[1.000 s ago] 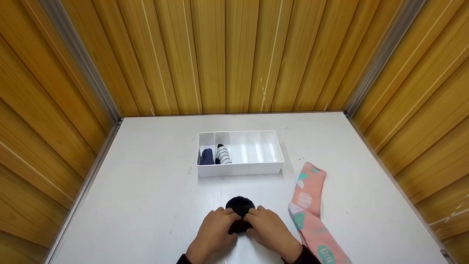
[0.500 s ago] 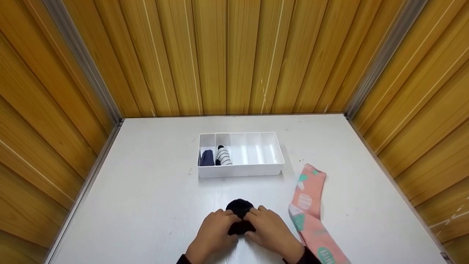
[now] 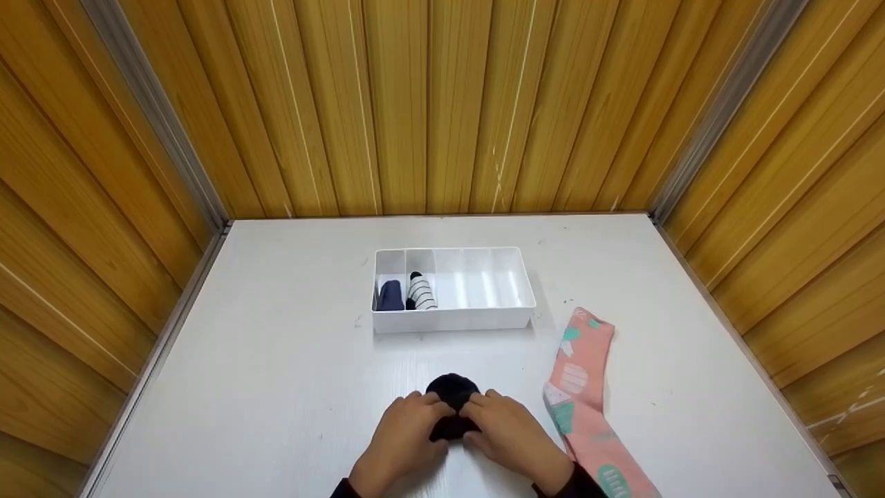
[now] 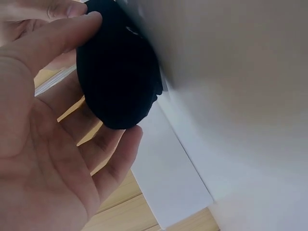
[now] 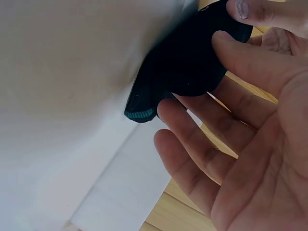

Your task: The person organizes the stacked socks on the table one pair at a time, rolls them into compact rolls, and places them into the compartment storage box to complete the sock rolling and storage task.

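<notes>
A black sock (image 3: pixel 453 389), bunched into a rounded bundle, stands on the white table near its front. My left hand (image 3: pixel 406 437) grips it from the left, thumb on the near face and fingers reaching over the far side. From the right, my right hand (image 3: pixel 510 436) holds the same bundle, and both hands' fingertips nearly meet over its middle. In the left wrist view the sock (image 4: pixel 118 67) shows a smooth dark face with a small light mark. A ribbed teal edge shows at the end of the sock (image 5: pixel 185 60) in the right wrist view.
Behind the hands is a white divided box (image 3: pixel 453 319). Its leftmost compartment holds a navy rolled sock (image 3: pixel 390 296); beside that lies a striped white sock (image 3: pixel 422 292). A long pink patterned sock (image 3: pixel 586 391) lies right of my right hand. Wood-look walls (image 3: pixel 442 104) enclose the table.
</notes>
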Tool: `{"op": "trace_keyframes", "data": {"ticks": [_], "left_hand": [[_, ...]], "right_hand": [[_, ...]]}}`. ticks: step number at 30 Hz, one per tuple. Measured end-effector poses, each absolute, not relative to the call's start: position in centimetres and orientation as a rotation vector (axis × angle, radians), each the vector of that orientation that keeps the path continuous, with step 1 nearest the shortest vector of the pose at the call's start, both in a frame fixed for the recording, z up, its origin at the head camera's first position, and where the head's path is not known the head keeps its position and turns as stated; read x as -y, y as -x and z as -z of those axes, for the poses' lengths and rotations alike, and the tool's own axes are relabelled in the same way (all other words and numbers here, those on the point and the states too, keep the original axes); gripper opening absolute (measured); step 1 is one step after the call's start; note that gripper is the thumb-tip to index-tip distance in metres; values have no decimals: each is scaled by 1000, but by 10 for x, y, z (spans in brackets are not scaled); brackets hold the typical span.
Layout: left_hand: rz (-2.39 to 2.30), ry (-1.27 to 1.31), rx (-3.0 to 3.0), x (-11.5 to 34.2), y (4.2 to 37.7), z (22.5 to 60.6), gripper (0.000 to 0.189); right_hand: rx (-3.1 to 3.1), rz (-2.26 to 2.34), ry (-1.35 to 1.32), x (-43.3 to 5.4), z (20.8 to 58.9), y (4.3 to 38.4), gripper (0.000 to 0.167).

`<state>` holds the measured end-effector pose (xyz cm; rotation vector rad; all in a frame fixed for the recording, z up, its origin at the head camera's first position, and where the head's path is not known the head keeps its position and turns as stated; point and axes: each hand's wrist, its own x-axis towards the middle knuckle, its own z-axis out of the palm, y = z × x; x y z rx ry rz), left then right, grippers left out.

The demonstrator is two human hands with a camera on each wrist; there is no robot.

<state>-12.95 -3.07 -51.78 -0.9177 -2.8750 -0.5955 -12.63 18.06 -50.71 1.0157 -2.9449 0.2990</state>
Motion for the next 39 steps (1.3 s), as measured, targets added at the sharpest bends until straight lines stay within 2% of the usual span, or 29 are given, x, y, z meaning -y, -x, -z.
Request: {"op": "trace_keyframes", "data": {"ticks": [12,21,39], "left_hand": [[648,887,2902,31,132,516,32],[707,879,2944,31,135,516,29],[671,892,2910,31,135,518,28]], "right_hand": [[2955,-303,-996,-179,507,127,24],[2874,-325,-983,-178,510,125,32],[2875,-389,-971,-177,511,126,23]]}}
